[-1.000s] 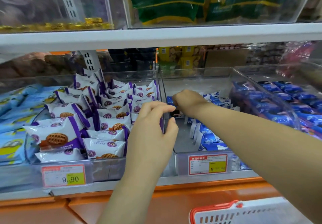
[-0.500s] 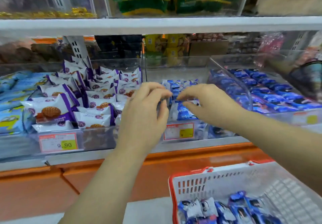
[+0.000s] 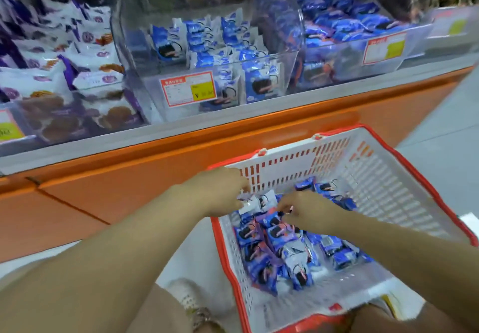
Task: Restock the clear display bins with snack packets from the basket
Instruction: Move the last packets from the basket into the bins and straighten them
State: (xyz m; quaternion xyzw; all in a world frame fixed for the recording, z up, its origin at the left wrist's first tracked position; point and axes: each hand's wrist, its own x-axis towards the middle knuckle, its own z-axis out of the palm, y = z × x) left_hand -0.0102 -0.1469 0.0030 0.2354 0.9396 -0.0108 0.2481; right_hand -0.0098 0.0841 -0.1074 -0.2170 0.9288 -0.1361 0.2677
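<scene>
1. Head view: both of a person's hands reach into the basket (image 3: 383, 182). The left hand (image 3: 217, 192) has its fingertips closed on the top edge of one packet (image 3: 255, 202), just inside the basket wall.
2. Head view: the right hand (image 3: 305, 209), just beside the left, curls its fingers down onto the packets (image 3: 280, 244) heaped beneath. The blur hides whether it has hold of any.
3. Head view: the bin (image 3: 145, 99) to be filled stands well above and beyond both hands, partly stocked, with a price label (image 3: 188, 88) on its front.
4. Likely trouble: a pinch by one edge is a thin hold, and the slick wrapper could slide free on the way up and land on the floor, not back in the heap.
5. Likely trouble: the hands work almost touching, so one could knock the other's catch loose.
6. Likely trouble: the basket sits tilted (its far end raised), so pressing on the near wall could tip it.
7. Likely trouble: the lift must clear the shelf (image 3: 233, 136) edge between grip and bin, or the packet may snag.
</scene>
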